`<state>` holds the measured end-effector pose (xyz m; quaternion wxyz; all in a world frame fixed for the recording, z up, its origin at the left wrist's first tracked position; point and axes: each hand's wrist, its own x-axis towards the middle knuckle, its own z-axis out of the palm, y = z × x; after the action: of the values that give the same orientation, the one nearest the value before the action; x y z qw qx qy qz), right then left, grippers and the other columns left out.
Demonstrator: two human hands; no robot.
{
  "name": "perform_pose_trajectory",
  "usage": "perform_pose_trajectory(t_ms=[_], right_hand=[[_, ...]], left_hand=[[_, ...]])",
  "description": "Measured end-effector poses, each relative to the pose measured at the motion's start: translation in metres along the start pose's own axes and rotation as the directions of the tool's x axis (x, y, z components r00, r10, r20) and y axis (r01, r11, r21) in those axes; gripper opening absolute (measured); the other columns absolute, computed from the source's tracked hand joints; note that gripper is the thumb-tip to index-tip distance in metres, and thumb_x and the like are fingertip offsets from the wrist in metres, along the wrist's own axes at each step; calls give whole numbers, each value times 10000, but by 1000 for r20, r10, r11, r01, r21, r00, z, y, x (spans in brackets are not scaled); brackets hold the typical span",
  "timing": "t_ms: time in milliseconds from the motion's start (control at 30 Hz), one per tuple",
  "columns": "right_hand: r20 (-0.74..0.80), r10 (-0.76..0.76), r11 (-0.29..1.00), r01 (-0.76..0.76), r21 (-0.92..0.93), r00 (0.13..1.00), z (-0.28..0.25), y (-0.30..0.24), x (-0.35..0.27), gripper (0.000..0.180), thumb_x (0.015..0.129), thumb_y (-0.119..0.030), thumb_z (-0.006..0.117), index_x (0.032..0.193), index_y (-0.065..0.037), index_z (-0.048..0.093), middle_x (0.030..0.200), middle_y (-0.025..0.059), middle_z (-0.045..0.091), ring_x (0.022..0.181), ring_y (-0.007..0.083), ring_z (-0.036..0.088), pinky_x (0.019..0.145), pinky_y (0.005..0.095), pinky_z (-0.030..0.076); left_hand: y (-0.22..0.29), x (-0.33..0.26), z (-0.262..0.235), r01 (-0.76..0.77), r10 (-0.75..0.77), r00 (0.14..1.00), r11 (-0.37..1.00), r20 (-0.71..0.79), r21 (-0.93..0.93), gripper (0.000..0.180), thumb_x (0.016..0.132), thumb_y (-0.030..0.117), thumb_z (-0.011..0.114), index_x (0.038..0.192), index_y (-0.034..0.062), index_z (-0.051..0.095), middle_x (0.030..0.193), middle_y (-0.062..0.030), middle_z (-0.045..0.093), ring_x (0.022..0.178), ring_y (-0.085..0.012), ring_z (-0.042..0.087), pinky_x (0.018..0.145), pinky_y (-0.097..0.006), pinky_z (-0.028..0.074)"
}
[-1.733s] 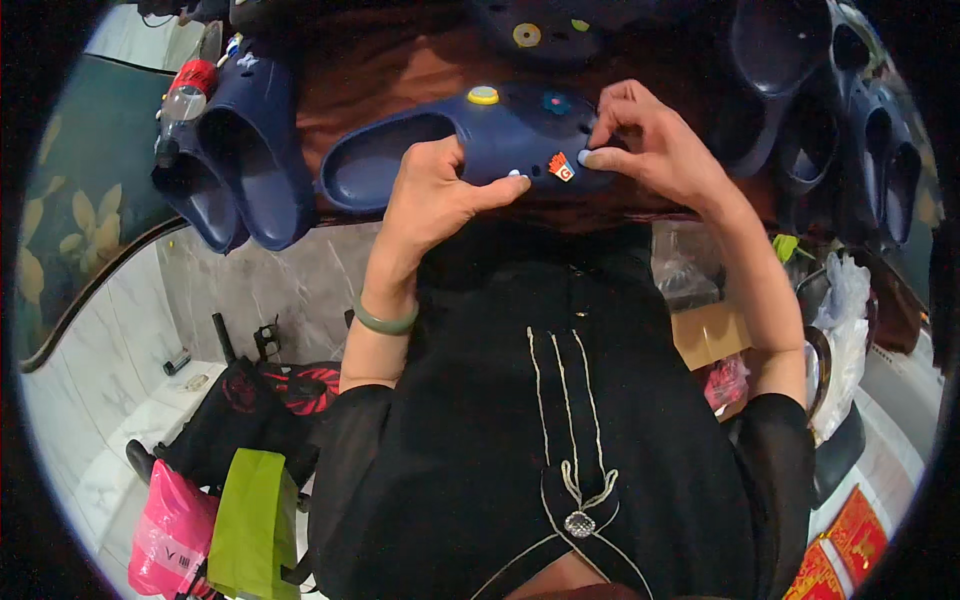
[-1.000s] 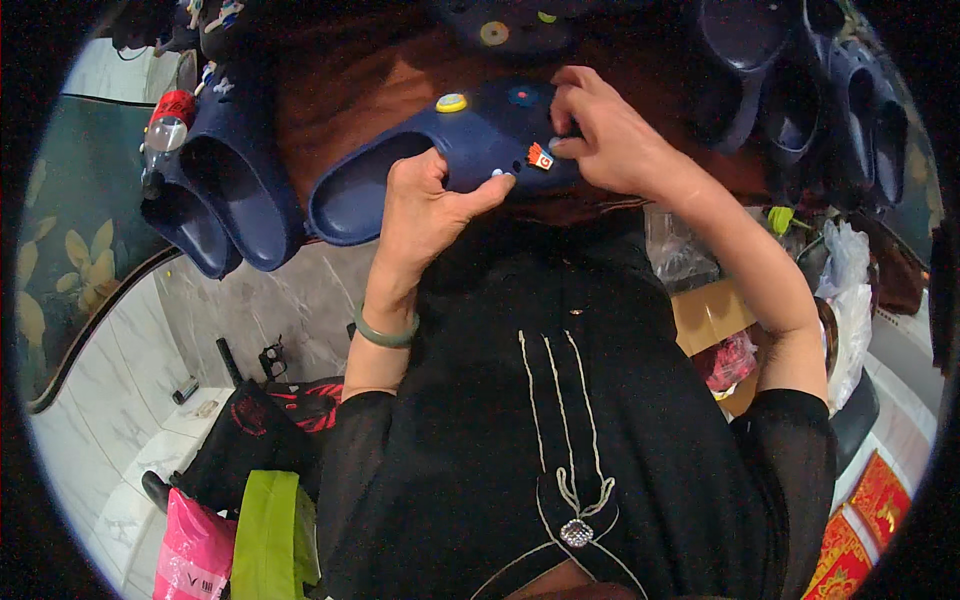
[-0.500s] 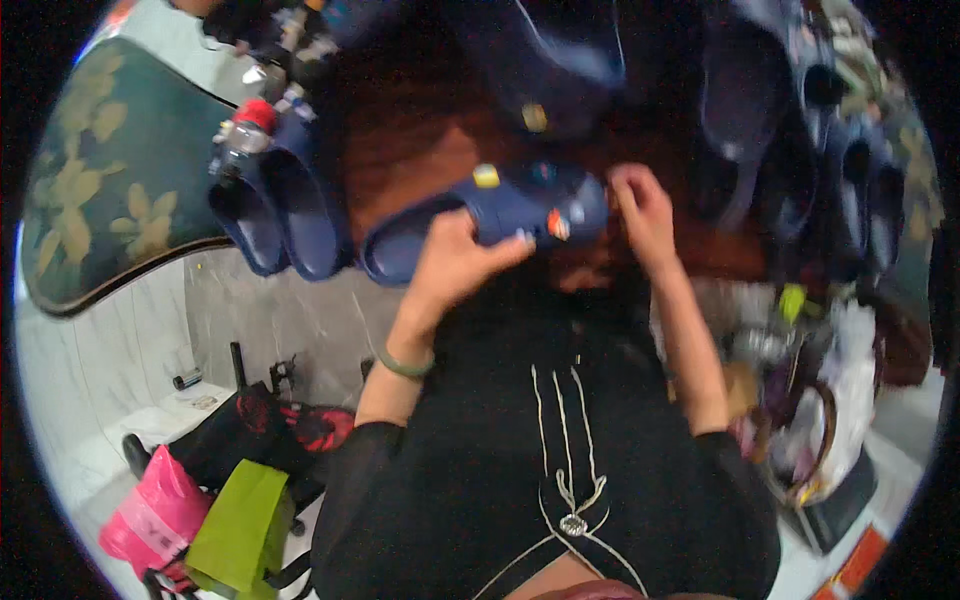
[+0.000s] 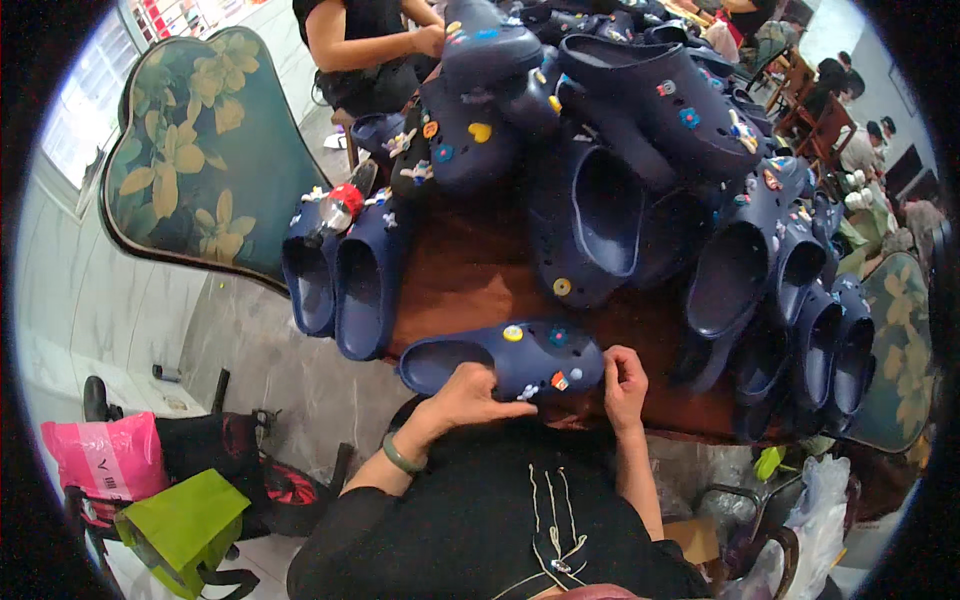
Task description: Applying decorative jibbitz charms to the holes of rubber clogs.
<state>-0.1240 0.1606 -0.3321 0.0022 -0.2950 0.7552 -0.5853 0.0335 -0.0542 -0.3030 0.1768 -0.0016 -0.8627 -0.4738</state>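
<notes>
A navy clog (image 4: 520, 347) lies sideways at the table's near edge, toe to the right, with a yellow charm, a blue flower charm and several small charms along its near side. My left hand (image 4: 462, 398) grips its near side, fingers curled over the opening's rim and thumb stretched along the outside. Close beside the toe, my right hand (image 4: 624, 385) has its thumb and fingertips pinched together. Whatever may be between those fingertips is too small to make out.
A pile of navy clogs (image 4: 590, 215) with charms covers the far side of the brown table (image 4: 465, 285). A pair of clogs (image 4: 368, 290) stands left, beside a red-capped clear bottle (image 4: 342, 203). Flowered green chairs (image 4: 200, 150) flank the table. Another person (image 4: 370, 40) sits at the far left.
The view has tilted up, so the clog and hands appear lower and more of the pile shows. My left hand keeps its grip; my right stays pinched near the toe.
</notes>
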Motion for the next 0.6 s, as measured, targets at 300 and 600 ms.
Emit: perform_pose_trajectory(t_ms=[300,600], right_hand=[[-42,13,1000,-12,13,999,-1,-4,3,38,852,4,609,887,-2,595,899,98,618,823,191,600,743,281,475],[4,-47,998,47,43,999,-5,-3,-1,50,844,5,600,892,-5,590,889,116,608,803,227,608,720,296,483]], left_hand=[[-2,-3,12,23,-21,1000,958,-11,285,281,717,189,808,765,-35,645,685,-122,657,597,-215,661,557,-296,493],[64,7,-1,224,-427,813,858,-397,-463,256,741,79,753,965,-4,661,899,-49,680,817,-133,642,756,-279,504]])
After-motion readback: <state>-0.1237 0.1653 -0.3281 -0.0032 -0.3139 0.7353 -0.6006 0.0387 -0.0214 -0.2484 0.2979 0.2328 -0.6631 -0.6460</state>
